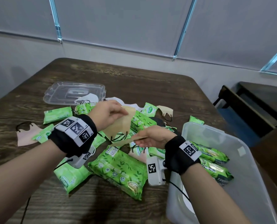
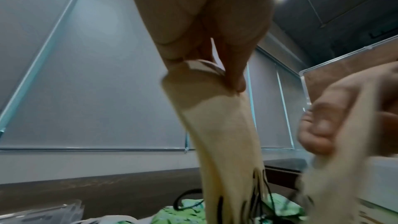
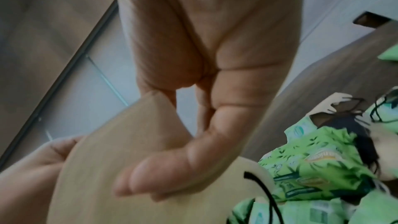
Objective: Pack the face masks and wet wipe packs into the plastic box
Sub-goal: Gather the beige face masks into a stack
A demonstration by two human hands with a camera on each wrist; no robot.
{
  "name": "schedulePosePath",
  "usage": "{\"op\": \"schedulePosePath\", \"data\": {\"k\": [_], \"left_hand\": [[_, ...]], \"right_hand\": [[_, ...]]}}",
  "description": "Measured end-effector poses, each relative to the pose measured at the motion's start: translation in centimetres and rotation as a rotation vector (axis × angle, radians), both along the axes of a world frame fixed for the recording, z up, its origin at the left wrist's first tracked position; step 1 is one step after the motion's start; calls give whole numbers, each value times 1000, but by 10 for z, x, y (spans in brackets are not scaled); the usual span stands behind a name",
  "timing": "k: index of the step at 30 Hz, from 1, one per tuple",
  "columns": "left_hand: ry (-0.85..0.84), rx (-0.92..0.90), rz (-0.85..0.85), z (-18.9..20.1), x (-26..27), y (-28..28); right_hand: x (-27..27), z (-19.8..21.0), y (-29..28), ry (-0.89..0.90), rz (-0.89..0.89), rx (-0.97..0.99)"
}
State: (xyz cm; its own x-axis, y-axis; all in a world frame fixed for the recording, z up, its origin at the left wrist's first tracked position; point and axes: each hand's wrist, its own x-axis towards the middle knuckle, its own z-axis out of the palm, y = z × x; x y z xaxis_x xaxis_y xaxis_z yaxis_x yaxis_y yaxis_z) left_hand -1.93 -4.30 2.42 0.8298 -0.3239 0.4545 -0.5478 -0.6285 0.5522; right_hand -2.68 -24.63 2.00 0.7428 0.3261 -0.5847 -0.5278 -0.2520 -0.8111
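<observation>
Grey blinds back a dark wooden surface (image 1: 37, 199) strewn with wet wipe packs (image 1: 118, 172); the left hand (image 1: 107, 113) pinches a beige face mask (image 1: 121, 125) above the pile; the right hand (image 1: 152, 137) grips a second mask (image 1: 126, 141). Masks are being gathered; next, likely, carrying both into the plastic box (image 1: 241, 180) alongside.

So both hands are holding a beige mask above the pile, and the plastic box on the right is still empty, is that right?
Not quite. Both the left hand and the right hand do hold a beige mask above the pile, but the plastic box on the right is not empty: the head view shows green wet wipe packs already lying inside it.
</observation>
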Motion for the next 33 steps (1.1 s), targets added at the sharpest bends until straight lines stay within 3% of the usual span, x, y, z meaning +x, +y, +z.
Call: {"op": "schedulePosePath", "data": {"k": [4, 9, 12, 14, 15, 18, 21, 33], "left_hand": [[227, -22, -118, 4, -20, -15], [296, -5, -112, 5, -24, -17], [288, -36, -111, 3, -21, -13], [361, -102, -77, 4, -19, -10], [403, -145, -78, 5, -19, -10], [470, -272, -97, 7, -19, -11], [472, -371, -51, 10, -19, -12], [389, -352, 136, 5, -13, -27]], "right_hand": [[-3, 8, 1, 9, -72, 139], [-6, 14, -1, 29, -151, 242], [-9, 18, -3, -126, -78, -39], [-8, 16, -6, -311, -14, -274], [-7, 14, -6, -384, 4, -295], [-10, 13, -3, -462, 74, -126], [-10, 12, -1, -470, -5, 73], [-3, 6, 4, -543, -124, 96]]}}
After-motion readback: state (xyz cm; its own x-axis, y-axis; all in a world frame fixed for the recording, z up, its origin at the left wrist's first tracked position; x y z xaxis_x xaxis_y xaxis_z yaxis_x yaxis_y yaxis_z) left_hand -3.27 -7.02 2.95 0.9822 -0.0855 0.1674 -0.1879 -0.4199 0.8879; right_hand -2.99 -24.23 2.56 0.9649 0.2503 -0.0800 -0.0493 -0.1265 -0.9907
